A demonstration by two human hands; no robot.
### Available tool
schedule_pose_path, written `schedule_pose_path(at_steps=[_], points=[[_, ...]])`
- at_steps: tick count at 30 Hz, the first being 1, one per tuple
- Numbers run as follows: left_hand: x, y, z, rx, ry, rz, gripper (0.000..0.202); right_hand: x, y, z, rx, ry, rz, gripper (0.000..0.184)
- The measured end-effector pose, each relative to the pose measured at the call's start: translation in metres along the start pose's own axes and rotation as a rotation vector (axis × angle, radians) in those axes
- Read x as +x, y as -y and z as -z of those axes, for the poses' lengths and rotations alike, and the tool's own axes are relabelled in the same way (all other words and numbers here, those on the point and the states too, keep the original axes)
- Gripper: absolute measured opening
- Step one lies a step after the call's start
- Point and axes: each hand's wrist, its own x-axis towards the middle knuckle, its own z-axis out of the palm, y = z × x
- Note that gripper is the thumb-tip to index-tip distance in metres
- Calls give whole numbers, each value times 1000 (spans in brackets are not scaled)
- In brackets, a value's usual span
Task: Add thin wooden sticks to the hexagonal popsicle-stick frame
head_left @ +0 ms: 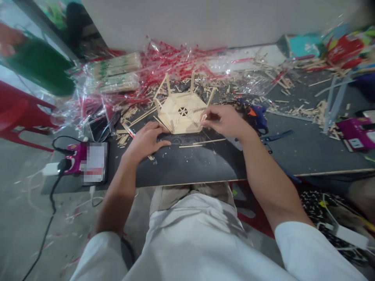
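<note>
A hexagonal structure of pale bamboo sticks (pixel 191 124) lies on the dark table, with a spoked hole in its middle and stick posts standing at several corners. My left hand (pixel 146 140) rests by its front left edge. The fingers reach toward the base and the thumb is spread apart, with nothing held. At the right front corner, my right hand (pixel 224 121) pinches a short wooden stick (pixel 204 117) between thumb and fingertips. Whether that stick touches the base is unclear. A clear ruler (pixel 184 139) lies in front of the structure, with loose thin sticks near it.
A blue glue gun (pixel 260 117) with an orange tip lies right of my right hand. Bundled sticks (pixel 117 72) and crumpled plastic wrap (pixel 175 58) fill the back. At left are a phone (pixel 95 162) and a purple power strip (pixel 74 158); another purple strip (pixel 356 132) sits far right.
</note>
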Motion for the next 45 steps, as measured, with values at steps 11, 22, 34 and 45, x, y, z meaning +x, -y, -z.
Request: schedule_pose_path(at_steps=[11, 22, 34, 45], points=[[1, 8, 1, -122, 65, -17, 35, 2, -3, -5, -9, -47, -41, 25], [4, 3, -5, -215, 67, -14, 17, -4, -13, 17, 2, -120, -85, 31], [-2, 6, 4, -102, 59, -43, 36, -3, -10, 17, -170, -97, -95, 29], [-8, 20, 12, -164, 141, 76, 39, -1, -8, 13, -152, -244, -56, 12]])
